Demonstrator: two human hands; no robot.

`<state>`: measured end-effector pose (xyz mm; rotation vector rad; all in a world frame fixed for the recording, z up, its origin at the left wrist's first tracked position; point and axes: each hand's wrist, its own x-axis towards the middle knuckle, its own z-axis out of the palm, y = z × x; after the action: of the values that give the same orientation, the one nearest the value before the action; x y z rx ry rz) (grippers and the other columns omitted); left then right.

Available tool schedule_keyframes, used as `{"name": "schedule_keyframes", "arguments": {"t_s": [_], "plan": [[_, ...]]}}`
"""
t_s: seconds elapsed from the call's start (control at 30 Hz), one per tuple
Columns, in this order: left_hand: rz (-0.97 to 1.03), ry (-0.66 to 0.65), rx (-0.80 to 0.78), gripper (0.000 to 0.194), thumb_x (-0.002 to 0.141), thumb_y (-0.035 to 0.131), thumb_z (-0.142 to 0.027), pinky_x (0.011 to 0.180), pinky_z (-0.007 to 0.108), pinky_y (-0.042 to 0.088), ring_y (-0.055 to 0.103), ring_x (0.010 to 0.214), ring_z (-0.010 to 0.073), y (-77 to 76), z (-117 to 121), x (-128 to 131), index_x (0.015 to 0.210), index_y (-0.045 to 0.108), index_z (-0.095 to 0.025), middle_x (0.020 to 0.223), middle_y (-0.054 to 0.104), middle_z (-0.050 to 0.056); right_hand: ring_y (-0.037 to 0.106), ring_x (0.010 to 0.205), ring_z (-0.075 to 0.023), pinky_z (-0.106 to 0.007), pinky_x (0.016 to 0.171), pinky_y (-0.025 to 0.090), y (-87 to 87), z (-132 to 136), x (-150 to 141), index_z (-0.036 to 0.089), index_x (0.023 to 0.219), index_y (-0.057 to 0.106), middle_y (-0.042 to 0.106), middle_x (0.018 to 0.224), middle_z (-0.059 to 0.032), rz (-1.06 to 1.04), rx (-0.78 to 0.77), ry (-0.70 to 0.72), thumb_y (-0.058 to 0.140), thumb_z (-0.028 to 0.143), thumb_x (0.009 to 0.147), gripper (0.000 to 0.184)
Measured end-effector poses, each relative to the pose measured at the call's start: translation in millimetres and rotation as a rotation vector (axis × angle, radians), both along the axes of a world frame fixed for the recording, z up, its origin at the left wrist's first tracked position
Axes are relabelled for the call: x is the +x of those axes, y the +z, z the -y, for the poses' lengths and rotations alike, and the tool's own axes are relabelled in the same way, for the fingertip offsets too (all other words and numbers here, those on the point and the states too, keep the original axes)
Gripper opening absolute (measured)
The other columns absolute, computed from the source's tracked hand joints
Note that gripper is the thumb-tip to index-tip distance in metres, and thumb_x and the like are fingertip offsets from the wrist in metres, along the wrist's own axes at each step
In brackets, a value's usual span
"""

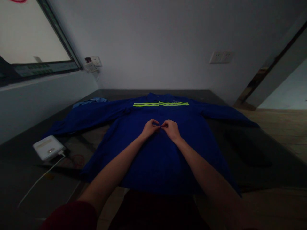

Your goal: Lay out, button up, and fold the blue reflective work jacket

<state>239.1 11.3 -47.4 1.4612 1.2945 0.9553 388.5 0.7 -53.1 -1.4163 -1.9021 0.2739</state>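
Note:
A blue long-sleeved work shirt (184,153) lies spread face up on the dark table, collar at the far side and sleeves stretched out to both sides. Yellow-green reflective bands cross its chest. My left hand (150,128) and my right hand (170,128) meet at the middle of its front, below the bands. Both pinch the fabric along the centre line with thumb and fingers, fingertips almost touching. Whether a button sits between them is too small and dark to tell.
A white box-shaped device (49,147) with a white cable (40,177) rests at the table's left. Light blue cloth (88,101) lies beyond the left sleeve. A dark flat object (247,148) is on the right. Wall sockets (221,57) are above the table (192,93).

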Motion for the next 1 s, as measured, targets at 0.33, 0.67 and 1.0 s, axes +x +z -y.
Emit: {"name": "schedule_keyframes", "arguments": {"t_s": [0.33,0.67,1.0], "plan": [[-0.264,-0.023,0.228,0.023,0.072,0.059,-0.007,0.051,0.017,0.04,0.059,0.055,0.0102,-2.8,6.9,-0.1,0.092,0.057,-0.017,0.062,0.063,-0.004,0.062,0.078,-0.0161,-0.026,0.072,0.044,-0.6,-0.3,-0.3,0.018,0.08,0.069,0.069,0.085,-0.0042,0.082,-0.034,0.023,0.065,0.01,0.076,0.01],[-0.204,-0.024,0.132,0.013,0.075,0.065,-0.019,0.051,0.019,0.044,0.061,0.051,0.012,1.4,3.2,-1.4,0.084,0.056,-0.016,0.057,0.061,-0.003,0.063,0.077,-0.0167,-0.025,0.069,0.043,0.4,-0.1,0.7,0.019,0.073,0.068,0.069,0.08,-0.0034,0.113,-0.021,0.001,0.067,0.015,0.075,0.005],[-0.24,0.002,0.109,0.016,0.071,0.066,-0.012,0.054,0.02,0.044,0.062,0.056,0.0127,-1.8,-0.1,-0.8,0.082,0.055,-0.016,0.06,0.063,-0.002,0.063,0.08,-0.0179,-0.026,0.071,0.043,3.4,1.7,2.4,0.019,0.073,0.069,0.07,0.082,-0.0048,0.122,-0.014,0.009,0.067,0.016,0.076,0.005]]}}
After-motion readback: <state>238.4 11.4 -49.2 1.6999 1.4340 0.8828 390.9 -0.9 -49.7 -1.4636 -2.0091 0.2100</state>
